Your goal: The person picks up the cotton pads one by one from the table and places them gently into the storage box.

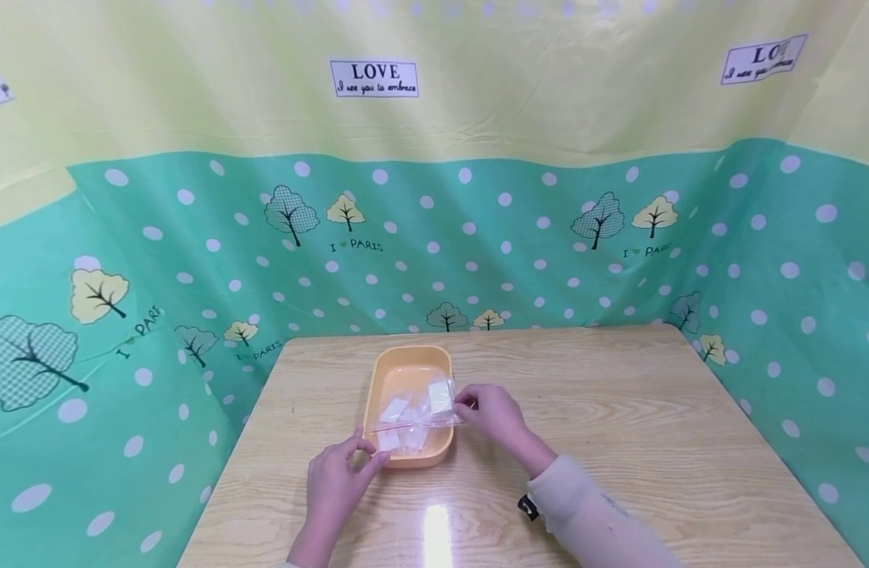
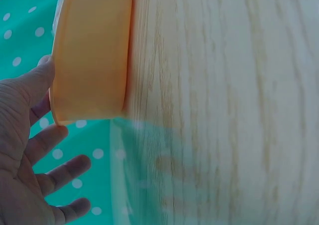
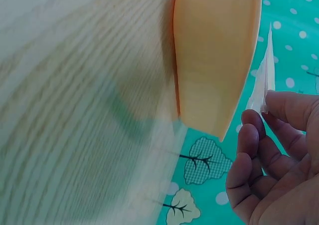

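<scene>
An orange plastic tray (image 1: 406,356) holds several small clear zip bags with white contents. My right hand (image 1: 494,414) pinches the edge of a clear zip bag (image 1: 440,397) between thumb and fingertips, over the tray's right rim. In the right wrist view, that bag (image 3: 264,83) shows edge-on beside the tray wall. At the tray's near left corner is my left hand (image 1: 338,477), thumb and index finger touching the rim. Its other fingers (image 2: 65,172) spread out straight and hold nothing. More flat white packets (image 1: 394,410) lie inside, partly overlapped by clear plastic.
The tray stands on a light wood-grain table (image 1: 583,442). Green and yellow printed curtains (image 1: 477,229) hang behind the table and along both sides. A dark strap (image 1: 528,506) shows by the right sleeve cuff (image 1: 555,481).
</scene>
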Motion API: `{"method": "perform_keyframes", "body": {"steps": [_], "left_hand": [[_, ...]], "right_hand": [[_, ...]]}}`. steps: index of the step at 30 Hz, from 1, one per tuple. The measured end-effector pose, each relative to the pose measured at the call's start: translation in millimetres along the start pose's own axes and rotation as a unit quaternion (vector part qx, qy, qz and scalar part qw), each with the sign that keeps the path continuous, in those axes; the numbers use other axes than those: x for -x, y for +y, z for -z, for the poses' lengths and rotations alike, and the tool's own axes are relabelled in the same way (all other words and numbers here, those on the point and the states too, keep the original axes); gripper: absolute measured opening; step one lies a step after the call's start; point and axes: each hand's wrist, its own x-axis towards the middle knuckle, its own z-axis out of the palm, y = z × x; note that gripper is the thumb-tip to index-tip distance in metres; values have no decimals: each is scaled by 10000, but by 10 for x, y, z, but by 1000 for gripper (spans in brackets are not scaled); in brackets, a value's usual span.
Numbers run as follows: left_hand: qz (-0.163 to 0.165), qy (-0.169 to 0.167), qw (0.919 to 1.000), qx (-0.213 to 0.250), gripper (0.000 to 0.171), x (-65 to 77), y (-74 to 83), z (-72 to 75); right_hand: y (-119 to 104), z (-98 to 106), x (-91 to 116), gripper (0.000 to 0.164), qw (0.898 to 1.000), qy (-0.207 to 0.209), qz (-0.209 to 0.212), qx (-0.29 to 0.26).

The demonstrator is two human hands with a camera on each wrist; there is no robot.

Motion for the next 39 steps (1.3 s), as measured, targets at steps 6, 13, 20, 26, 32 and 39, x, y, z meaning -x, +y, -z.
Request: {"method": "perform_keyframes", "body": {"steps": [6,13,20,26,32,39], "left_hand": [[-13,50,10000,27,24,14,5,3],[-98,112,9999,20,23,20,14,-1],[-92,158,9998,33,24,21,10,-2],[-73,161,9998,91,24,12,1,-5],[10,30,9999,96,24,10,-7,-1],[-15,58,9999,111,23,10,-12,-4]], "right_hand": [[-34,-62,4,10,9999,-120,1,-9],[-57,-97,3,11,9999,-128,35,-32],[-59,-129,-11,10,9999,-105,32,-1],[-88,-138,-15,10,9999,-75,57,139],[-145,-148,2,12,9999,-141,26,92],[-143,-176,18,20,9993,-258,270,-18]]}}
